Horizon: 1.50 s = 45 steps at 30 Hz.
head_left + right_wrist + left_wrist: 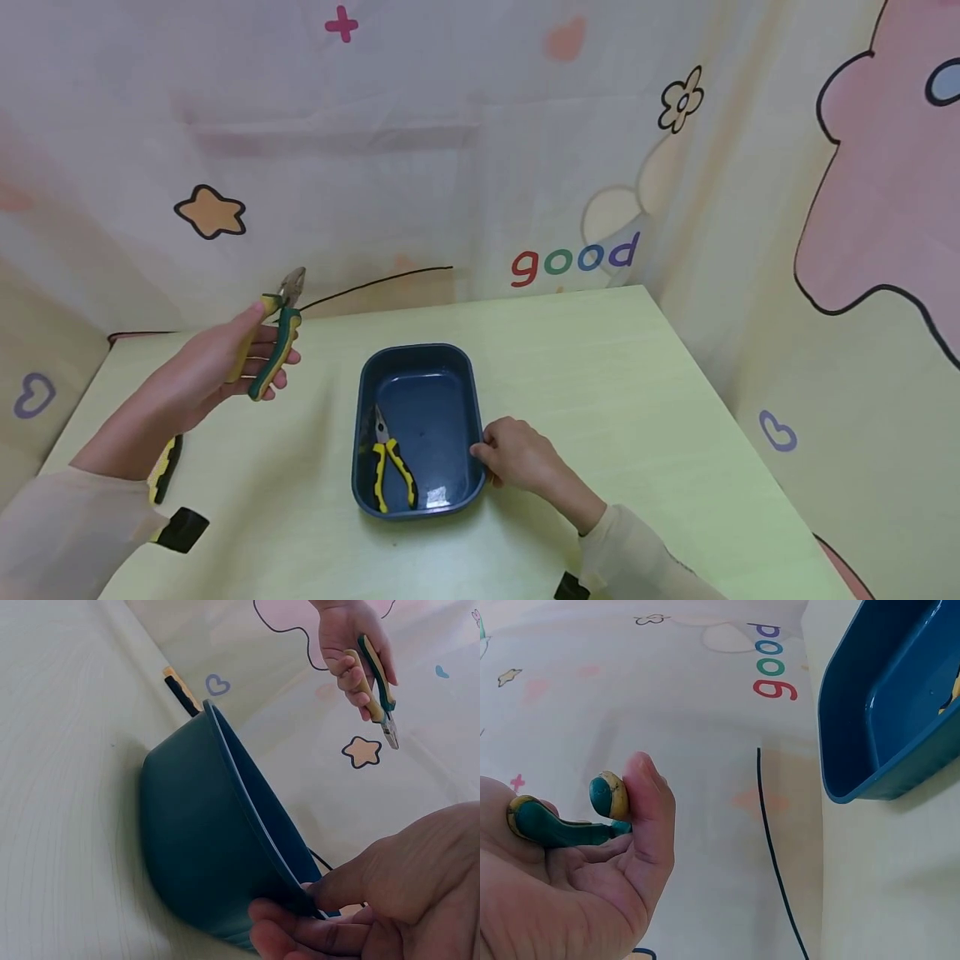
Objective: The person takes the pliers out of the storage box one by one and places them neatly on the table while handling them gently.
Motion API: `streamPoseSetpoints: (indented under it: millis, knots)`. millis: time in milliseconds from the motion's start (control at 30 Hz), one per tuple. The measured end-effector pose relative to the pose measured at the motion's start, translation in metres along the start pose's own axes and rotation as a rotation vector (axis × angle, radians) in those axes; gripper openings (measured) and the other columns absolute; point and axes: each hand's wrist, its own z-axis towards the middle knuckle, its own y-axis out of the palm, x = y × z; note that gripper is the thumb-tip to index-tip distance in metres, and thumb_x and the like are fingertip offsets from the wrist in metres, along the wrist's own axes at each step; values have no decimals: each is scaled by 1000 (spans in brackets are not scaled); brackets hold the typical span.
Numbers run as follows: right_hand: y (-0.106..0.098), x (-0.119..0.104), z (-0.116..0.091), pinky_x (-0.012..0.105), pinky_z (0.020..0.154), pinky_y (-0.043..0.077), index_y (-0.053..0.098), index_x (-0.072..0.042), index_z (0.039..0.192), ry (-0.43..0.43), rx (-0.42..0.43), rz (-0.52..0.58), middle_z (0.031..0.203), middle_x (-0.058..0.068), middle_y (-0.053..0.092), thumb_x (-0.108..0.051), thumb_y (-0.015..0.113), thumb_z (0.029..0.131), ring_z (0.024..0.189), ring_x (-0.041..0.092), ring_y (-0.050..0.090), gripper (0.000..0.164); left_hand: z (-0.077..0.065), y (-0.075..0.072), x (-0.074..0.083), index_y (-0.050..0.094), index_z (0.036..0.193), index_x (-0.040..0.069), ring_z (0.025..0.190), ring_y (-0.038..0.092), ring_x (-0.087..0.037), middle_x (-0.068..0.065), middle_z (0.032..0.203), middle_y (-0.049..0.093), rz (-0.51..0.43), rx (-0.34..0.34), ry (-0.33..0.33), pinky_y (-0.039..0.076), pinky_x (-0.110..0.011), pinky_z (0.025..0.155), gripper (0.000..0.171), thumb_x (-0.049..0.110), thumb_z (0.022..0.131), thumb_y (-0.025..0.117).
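Note:
My left hand [232,358] holds pliers [273,354] with green and yellow handles above the table's left side, their metal head pointing up and away. In the left wrist view, the fingers curl around one of the green handles [562,825]. At the right wall of a blue rectangular bin [468,367], my right hand [525,458] grips the rim. Its thumb lies over the edge and its fingers are outside, as the right wrist view shows. Inside the bin, at its left, lie yellow and black long-nose pliers [392,467] with handles spread.
A yellow and black handled object [168,469] lies on the pale table [600,383], partly hidden by the left forearm. Printed cloth walls [420,183] rise behind the table and on both sides.

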Motion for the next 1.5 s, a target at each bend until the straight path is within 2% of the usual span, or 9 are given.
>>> streamPoseSetpoints:
  millis: [267, 533, 733, 1033, 1300, 1500]
  knots:
    - [1, -1, 0, 27, 51, 38, 61, -8, 72, 7, -2, -8, 55, 0, 59, -14, 67, 101, 53, 15, 54, 30, -10, -11, -6, 28, 150, -14, 90, 66, -20, -24, 129, 54, 13, 30, 22, 58, -30, 78, 86, 60, 109, 13]
    - [0, -3, 0, 27, 52, 39, 62, -7, 74, 16, -5, -6, 56, 0, 60, -14, 67, 101, 54, 14, 55, 28, -18, -24, -8, 27, 151, -14, 89, 67, -17, -7, 118, 61, -4, 51, 22, 58, -29, 78, 86, 60, 108, 13]
    - [0, -2, 0, 27, 52, 40, 62, -8, 73, 9, -6, -5, 56, -1, 60, -14, 67, 101, 54, 14, 56, 29, -21, -33, -11, 24, 152, -12, 89, 67, -18, -1, 115, 63, -43, 57, 21, 58, -30, 78, 88, 63, 107, 14]
    - [-1, -3, -1, 27, 52, 39, 61, -8, 71, 6, -8, -2, 55, 0, 60, -14, 67, 101, 53, 14, 55, 30, -25, -39, -20, 25, 150, -15, 88, 68, -18, 5, 111, 66, -55, 70, 67, 58, -29, 77, 85, 58, 108, 12]
    - [0, -2, 0, 27, 52, 39, 61, -8, 72, 6, -7, -1, 55, 0, 60, -14, 67, 101, 53, 15, 55, 30, -25, -41, -29, 27, 150, -14, 86, 68, -16, 8, 106, 66, -33, 119, -8, 58, -30, 77, 88, 61, 107, 11]
    - [0, -1, 0, 27, 51, 38, 61, -8, 72, 3, -3, 1, 55, 0, 59, -14, 67, 101, 53, 15, 54, 30, -22, -43, -37, 29, 148, -13, 85, 67, -18, 0, 109, 64, -7, 138, -70, 59, -32, 76, 87, 61, 107, 10]
